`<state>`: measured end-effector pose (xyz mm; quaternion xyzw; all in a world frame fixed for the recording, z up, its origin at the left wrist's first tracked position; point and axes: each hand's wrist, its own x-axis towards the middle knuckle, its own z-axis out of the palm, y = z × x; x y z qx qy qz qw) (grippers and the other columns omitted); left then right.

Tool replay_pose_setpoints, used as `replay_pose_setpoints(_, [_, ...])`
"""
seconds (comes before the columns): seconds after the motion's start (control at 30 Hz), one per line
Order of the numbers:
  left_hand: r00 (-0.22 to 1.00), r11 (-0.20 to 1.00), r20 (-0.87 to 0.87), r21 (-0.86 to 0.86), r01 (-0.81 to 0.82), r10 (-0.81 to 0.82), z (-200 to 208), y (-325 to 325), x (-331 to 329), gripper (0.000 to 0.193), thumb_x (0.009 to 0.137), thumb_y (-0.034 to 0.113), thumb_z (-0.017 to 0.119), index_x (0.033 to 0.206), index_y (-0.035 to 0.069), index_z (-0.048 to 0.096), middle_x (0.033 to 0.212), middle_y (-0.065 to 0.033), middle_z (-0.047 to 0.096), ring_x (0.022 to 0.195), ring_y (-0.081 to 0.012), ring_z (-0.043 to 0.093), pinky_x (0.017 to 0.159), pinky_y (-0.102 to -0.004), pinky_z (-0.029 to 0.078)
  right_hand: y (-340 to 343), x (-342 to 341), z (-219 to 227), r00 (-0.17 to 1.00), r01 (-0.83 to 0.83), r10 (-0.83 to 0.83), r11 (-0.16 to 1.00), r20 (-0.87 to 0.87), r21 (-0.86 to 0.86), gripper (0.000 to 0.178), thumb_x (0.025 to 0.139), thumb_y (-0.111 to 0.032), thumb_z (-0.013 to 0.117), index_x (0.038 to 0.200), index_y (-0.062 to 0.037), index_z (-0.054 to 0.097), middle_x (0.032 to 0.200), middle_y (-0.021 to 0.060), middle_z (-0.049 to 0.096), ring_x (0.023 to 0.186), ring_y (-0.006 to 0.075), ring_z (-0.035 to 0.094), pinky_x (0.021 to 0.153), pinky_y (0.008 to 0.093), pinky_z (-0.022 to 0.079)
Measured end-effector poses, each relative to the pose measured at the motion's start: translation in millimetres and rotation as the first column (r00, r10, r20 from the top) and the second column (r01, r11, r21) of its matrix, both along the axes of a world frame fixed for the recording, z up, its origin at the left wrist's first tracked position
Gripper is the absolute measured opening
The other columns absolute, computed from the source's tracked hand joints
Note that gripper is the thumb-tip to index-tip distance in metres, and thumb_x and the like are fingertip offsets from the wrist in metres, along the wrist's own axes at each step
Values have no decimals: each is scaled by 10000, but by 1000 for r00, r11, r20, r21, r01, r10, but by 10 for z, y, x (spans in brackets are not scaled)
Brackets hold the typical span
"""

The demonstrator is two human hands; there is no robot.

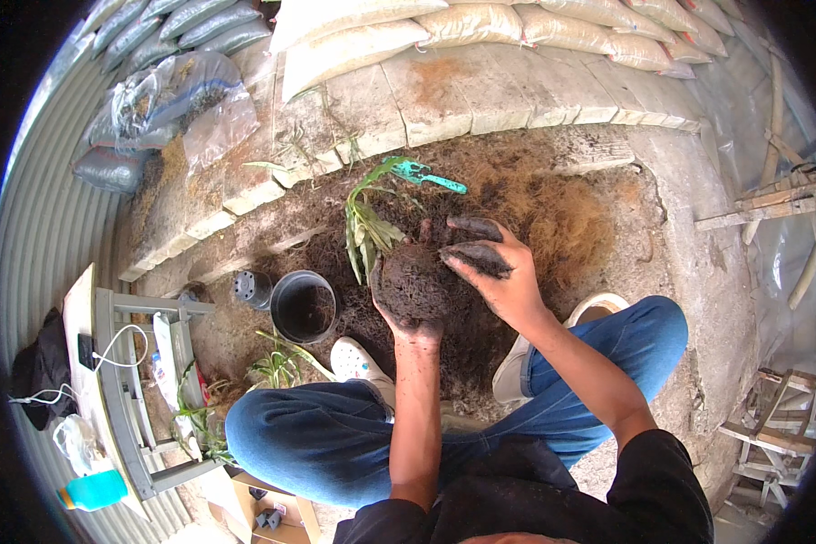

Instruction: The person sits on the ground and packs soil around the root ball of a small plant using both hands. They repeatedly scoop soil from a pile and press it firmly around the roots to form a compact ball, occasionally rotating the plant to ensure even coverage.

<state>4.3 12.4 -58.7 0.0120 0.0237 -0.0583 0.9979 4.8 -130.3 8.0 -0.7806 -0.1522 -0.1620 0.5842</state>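
Note:
A potted-type plant with long green leaves (364, 228) is out of any pot, its dark root ball (412, 288) packed with soil. My left hand (410, 328) cups the root ball from below and its near side, and the leaves lean away to the left. At the ball's right edge is my right hand (508, 267), fingers spread and coated with soil; I cannot tell whether a fingertip touches the ball. Beyond them a turquoise hand trowel (431, 176) lies on the loose soil. To the left stands a black plastic pot (301, 308) with some soil inside.
A smaller black pot (252, 289) lies beside the larger one. Brown fibre (567, 227) spreads at the right. Stacked sacks (480, 29) line the far concrete ledge. At left is a grey table (118, 363); a cardboard box (236, 503) sits near my knee, by other leafy plants (279, 367).

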Motion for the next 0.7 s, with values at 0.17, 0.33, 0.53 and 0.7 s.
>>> replay_pose_setpoints(0.17, [998,990,-5,-123,69,-70,23,-11,-10,521,918,440,465,1259,55,549,1386,-166,468,1200,-300,517,997,-432,448,15,5,-42,1000,26,-26,1000,15,13,200,733,-69,762,925,-23,727,1107,130,646,1043,264,604,905,368,461])
replay_pose_setpoints(0.33, [992,980,83,-165,108,-95,18,-46,-14,529,910,452,470,1259,63,553,1396,-162,459,1213,-317,502,1008,-468,432,20,6,-93,997,54,-52,998,57,-31,196,726,-65,765,917,-32,731,1089,130,648,1031,270,605,905,375,462])
replay_pose_setpoints(0.53, [996,985,20,-148,90,-88,39,-51,-13,519,914,443,463,1251,61,560,1410,-165,439,1194,-330,512,1001,-471,438,8,2,-120,985,100,-80,987,155,-125,203,719,-59,764,917,-43,728,1087,120,642,1082,281,576,915,387,459])
replay_pose_setpoints(0.7, [997,994,-12,-84,71,-72,21,-54,-9,508,914,432,467,1249,63,564,1417,-170,430,1180,-329,524,987,-469,452,13,-6,-128,976,113,-83,983,200,-145,177,733,-46,748,902,-33,698,1067,118,632,1086,289,566,908,390,452])
